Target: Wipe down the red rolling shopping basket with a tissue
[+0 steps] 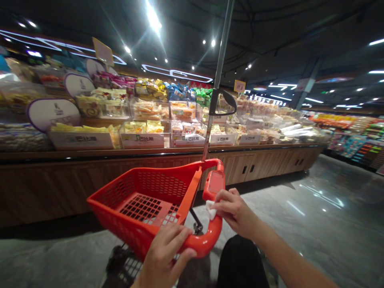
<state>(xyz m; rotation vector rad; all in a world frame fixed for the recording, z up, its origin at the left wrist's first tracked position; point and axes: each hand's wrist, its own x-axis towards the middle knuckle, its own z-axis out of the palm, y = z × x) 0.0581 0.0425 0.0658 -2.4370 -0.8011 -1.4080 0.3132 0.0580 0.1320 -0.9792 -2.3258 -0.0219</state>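
A red plastic shopping cart stands in front of me, its upper basket with nothing in it. My left hand is closed around the near corner of the cart's rounded handle, thumb and fingers on either side. With bent fingers, my right hand presses a small white wipe against the handle, just below the red panel set into it. A metal pole with a dark loop-shaped grip rises from the cart's far right corner.
Behind the cart runs a wood-fronted display counter stacked with packaged foods. Oval signs stand at its left. Grey shiny floor stretches to the right, toward more shelves. My dark-clothed knee is below.
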